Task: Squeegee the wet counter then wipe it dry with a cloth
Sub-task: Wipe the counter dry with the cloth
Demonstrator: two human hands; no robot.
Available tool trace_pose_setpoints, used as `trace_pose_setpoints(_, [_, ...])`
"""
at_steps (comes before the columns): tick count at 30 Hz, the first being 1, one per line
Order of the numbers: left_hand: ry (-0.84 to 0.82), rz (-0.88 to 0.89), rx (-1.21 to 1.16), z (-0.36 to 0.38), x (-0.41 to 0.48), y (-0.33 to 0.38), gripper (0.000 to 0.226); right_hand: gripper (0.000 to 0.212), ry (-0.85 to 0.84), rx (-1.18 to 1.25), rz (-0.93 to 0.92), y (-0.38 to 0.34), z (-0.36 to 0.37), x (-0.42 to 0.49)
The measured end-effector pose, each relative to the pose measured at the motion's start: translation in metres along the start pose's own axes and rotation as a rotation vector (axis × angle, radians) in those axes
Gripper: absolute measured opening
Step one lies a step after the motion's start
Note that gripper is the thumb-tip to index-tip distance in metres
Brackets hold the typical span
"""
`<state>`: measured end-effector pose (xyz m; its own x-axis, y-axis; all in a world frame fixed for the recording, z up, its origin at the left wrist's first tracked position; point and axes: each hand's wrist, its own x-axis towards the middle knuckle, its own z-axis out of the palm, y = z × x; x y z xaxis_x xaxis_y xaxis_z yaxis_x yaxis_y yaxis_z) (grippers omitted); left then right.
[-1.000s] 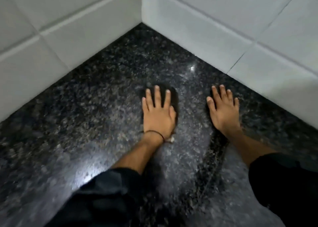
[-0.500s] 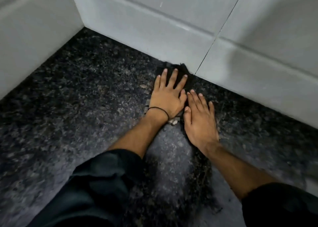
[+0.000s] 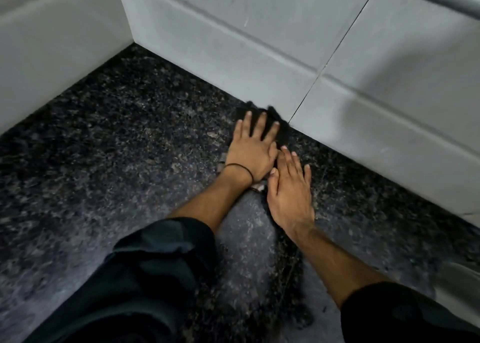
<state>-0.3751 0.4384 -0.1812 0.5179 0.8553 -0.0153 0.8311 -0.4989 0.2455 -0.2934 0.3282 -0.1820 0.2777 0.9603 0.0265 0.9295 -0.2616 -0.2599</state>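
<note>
On a dark speckled granite counter [image 3: 109, 166] hemmed by pale wall tiles [image 3: 233, 38], the drying stage of the job looks to be under way, with no squeegee anywhere in view. At centre, the left hand [image 3: 250, 151], a thin dark band at its wrist, lies flat with fingers [image 3: 246, 124] spread and straight, pinning a black cloth [image 3: 281, 132] to the stone rather than gripping it. The cloth sits hard against the foot of the tiled wall, just beside a vertical grout line [image 3: 319, 75], its far edge touching the tile. To its right, the right hand [image 3: 289, 193] is also open and flat, fingers together, holding nothing; whether its fingertips rest on the cloth's near edge or on bare stone cannot be told. A paler, streaky band of counter runs back toward the person between the two forearms. The next move likely calls for drawing the cloth along the wall joint with steady downward pressure, keeping it spread.
</note>
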Motion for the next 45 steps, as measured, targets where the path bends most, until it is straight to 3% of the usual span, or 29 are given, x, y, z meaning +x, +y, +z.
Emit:
trace_pose_setpoints(3, [0.002, 0.005, -0.035, 0.002, -0.013, -0.005, 0.058, 0.062, 0.019, 0.044, -0.005, 0.000, 0.000, -0.002])
trace_pose_setpoints(9, [0.121, -0.393, -0.017, -0.016, -0.077, -0.091, 0.062, 0.056, 0.036, 0.047, -0.007, 0.000, 0.001, -0.001])
trace_pose_setpoints(12, [0.174, -0.498, 0.000, -0.007, -0.142, -0.051, 0.062, 0.054, 0.027, 0.036, -0.009, -0.001, -0.002, -0.004])
trace_pose_setpoints(16, [0.091, -0.271, -0.064, 0.015, -0.236, 0.049, 0.063, 0.055, -0.045, 0.029, -0.027, -0.001, -0.008, -0.013])
trace_pose_setpoints(19, [0.044, -0.240, -0.079, 0.008, -0.278, 0.036, 0.064, 0.054, -0.062, 0.047, -0.038, -0.002, -0.021, -0.041])
trace_pose_setpoints(21, [0.065, -0.361, -0.021, 0.001, -0.296, 0.001, 0.066, 0.053, -0.087, 0.060, -0.130, -0.010, -0.029, -0.081])
trace_pose_setpoints(25, [0.123, -0.823, -0.007, -0.014, -0.343, -0.069, 0.067, 0.054, -0.168, 0.105, -0.364, -0.023, -0.034, -0.188])
trace_pose_setpoints(28, [0.180, -0.967, -0.024, -0.009, -0.390, -0.063, 0.068, 0.054, -0.249, 0.027, -0.465, -0.024, -0.021, -0.249])
trace_pose_setpoints(31, [0.220, -0.931, -0.018, 0.009, -0.428, -0.001, 0.066, 0.054, -0.233, -0.050, -0.478, -0.023, -0.008, -0.271])
trace_pose_setpoints(34, [0.157, -0.708, -0.026, 0.025, -0.462, 0.068, 0.061, 0.053, -0.196, -0.071, -0.460, -0.025, -0.005, -0.273])
trace_pose_setpoints(37, [0.106, -0.602, -0.055, 0.025, -0.491, 0.064, 0.059, 0.052, -0.194, -0.058, -0.478, -0.022, -0.006, -0.273])
trace_pose_setpoints(39, [0.126, -0.729, -0.028, 0.013, -0.509, 0.021, 0.059, 0.052, -0.207, -0.031, -0.482, -0.020, -0.008, -0.272])
trace_pose_setpoints(42, [0.156, -1.084, -0.041, -0.012, -0.555, -0.056, 0.058, 0.052, -0.229, 0.007, -0.505, -0.016, -0.009, -0.273])
trace_pose_setpoints(45, [0.220, -1.257, -0.073, -0.012, -0.580, -0.066, 0.058, 0.052, -0.250, 0.040, -0.544, -0.007, -0.013, -0.274])
